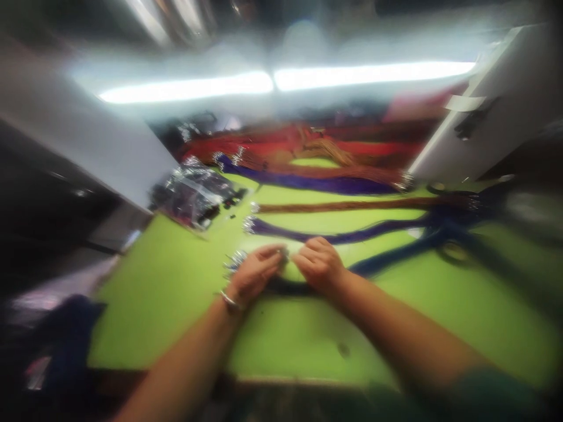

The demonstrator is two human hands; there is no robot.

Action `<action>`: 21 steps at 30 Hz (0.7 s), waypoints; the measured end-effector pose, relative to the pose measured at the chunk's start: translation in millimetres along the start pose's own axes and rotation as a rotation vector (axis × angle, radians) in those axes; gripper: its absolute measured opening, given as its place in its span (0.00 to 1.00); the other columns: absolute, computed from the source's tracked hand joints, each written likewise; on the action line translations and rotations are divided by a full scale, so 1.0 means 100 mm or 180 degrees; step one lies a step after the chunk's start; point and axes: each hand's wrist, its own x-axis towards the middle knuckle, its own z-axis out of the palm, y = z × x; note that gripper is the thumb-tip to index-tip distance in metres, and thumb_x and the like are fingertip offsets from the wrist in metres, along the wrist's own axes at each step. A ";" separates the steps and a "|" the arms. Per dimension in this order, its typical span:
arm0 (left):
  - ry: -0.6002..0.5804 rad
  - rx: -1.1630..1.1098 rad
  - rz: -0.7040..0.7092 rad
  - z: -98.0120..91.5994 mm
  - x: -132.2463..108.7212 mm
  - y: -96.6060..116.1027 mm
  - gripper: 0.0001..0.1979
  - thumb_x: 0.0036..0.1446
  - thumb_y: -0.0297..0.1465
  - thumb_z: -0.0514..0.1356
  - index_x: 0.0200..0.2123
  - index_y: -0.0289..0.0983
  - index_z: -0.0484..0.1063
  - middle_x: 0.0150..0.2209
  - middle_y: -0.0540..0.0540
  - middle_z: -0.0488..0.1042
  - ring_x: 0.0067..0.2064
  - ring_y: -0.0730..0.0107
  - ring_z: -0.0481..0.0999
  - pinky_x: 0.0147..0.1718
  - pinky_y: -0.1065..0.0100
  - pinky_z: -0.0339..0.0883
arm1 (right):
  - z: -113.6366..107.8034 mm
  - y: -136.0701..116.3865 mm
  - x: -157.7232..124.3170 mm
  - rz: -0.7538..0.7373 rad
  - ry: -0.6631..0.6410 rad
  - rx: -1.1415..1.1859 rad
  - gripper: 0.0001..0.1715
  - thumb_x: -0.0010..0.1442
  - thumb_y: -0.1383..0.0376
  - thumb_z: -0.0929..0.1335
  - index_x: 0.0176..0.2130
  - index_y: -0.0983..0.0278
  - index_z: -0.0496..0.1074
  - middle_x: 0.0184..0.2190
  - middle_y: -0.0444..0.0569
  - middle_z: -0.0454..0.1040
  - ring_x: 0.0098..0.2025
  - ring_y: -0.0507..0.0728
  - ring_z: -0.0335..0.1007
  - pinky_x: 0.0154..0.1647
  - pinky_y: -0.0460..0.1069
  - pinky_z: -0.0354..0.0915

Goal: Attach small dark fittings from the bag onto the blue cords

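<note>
1. By my reading the work is partly done: a brown cord bundle [352, 205] and a purple cord bundle [334, 237] lie straightened in rows on the lime-green tabletop [176, 305]. A tangled red and orange cord pile [308, 146] lies behind.
2. The dark blue cord bundle with silver end clasps [285, 287] lies at near centre, under both hands.
3. The left hand [255, 272] and right hand [320, 264] are curled, fingertips nearly meeting. Blur hides what they pinch.

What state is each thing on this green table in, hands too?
left hand: fingers curled at the dark blue cord bundle, grip blurred.
right hand: curled, knuckles up, beside the left.
dark blue cord bundle: lying flat, under both hands.
purple cord bundle: stretched out, untouched.
brown cord bundle: stretched out, untouched.
plastic bag: crumpled, lying apart.
</note>
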 end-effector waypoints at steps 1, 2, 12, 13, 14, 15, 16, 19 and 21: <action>-0.0016 0.0018 0.0015 0.00 0.00 -0.01 0.15 0.44 0.28 0.67 0.39 0.34 0.76 0.34 0.44 0.75 0.29 0.76 0.70 0.26 0.74 0.62 | 0.00 0.00 0.00 -0.0025 -0.0009 -0.0002 0.15 0.61 0.71 0.61 0.23 0.64 0.64 0.19 0.44 0.59 0.29 0.53 0.50 0.34 0.49 0.48; -0.0033 0.0041 0.0031 0.00 0.01 -0.01 0.15 0.44 0.28 0.67 0.39 0.34 0.76 0.34 0.44 0.75 0.29 0.76 0.70 0.26 0.74 0.62 | 0.01 0.00 -0.01 -0.0044 -0.0011 -0.0007 0.15 0.61 0.71 0.61 0.23 0.64 0.64 0.19 0.44 0.59 0.29 0.53 0.50 0.35 0.49 0.48; 0.0028 0.0204 0.0072 0.02 0.00 0.00 0.16 0.43 0.29 0.68 0.39 0.34 0.76 0.32 0.44 0.75 0.28 0.75 0.70 0.27 0.72 0.61 | 0.01 0.00 0.00 0.0018 -0.0057 -0.0026 0.16 0.60 0.72 0.60 0.22 0.64 0.62 0.19 0.44 0.57 0.28 0.53 0.50 0.34 0.49 0.47; 0.0028 0.0198 0.0067 0.02 0.00 0.00 0.16 0.43 0.29 0.68 0.39 0.34 0.77 0.33 0.44 0.75 0.28 0.75 0.70 0.27 0.72 0.61 | 0.02 0.01 -0.01 0.0021 -0.0059 -0.0018 0.16 0.60 0.72 0.60 0.22 0.64 0.62 0.19 0.44 0.57 0.28 0.53 0.50 0.34 0.49 0.47; 0.0028 0.0191 0.0065 0.01 0.00 0.00 0.16 0.43 0.29 0.68 0.39 0.33 0.77 0.33 0.44 0.75 0.28 0.75 0.70 0.27 0.72 0.61 | 0.02 0.01 -0.01 0.0025 -0.0056 -0.0008 0.15 0.60 0.71 0.60 0.22 0.64 0.62 0.19 0.44 0.57 0.28 0.53 0.50 0.34 0.49 0.47; 0.0027 0.0188 0.0058 0.01 0.00 0.00 0.16 0.42 0.29 0.68 0.38 0.33 0.77 0.33 0.44 0.75 0.28 0.75 0.70 0.27 0.72 0.61 | 0.03 0.01 -0.02 0.0033 -0.0052 0.0000 0.15 0.60 0.71 0.61 0.22 0.64 0.62 0.19 0.44 0.58 0.28 0.53 0.50 0.34 0.49 0.47; 0.0028 0.0187 0.0052 0.01 0.00 0.00 0.16 0.42 0.29 0.69 0.38 0.33 0.77 0.33 0.44 0.75 0.29 0.76 0.70 0.27 0.72 0.61 | 0.04 0.01 -0.02 0.0041 -0.0049 0.0004 0.15 0.60 0.71 0.61 0.22 0.64 0.62 0.19 0.44 0.58 0.28 0.53 0.50 0.34 0.49 0.47; 0.0032 0.0216 0.0040 0.02 0.00 0.00 0.16 0.42 0.29 0.69 0.38 0.34 0.77 0.33 0.45 0.75 0.29 0.76 0.69 0.28 0.72 0.61 | 0.05 0.02 -0.03 0.0093 -0.0068 -0.0007 0.15 0.60 0.71 0.60 0.22 0.64 0.62 0.19 0.44 0.58 0.28 0.53 0.50 0.34 0.49 0.48; 0.0046 0.0234 0.0046 0.03 0.00 0.00 0.16 0.42 0.29 0.69 0.38 0.34 0.77 0.32 0.45 0.74 0.29 0.76 0.69 0.28 0.72 0.61 | 0.05 0.01 -0.03 0.0112 -0.0074 -0.0002 0.16 0.60 0.71 0.60 0.22 0.64 0.62 0.19 0.45 0.58 0.28 0.53 0.49 0.34 0.50 0.48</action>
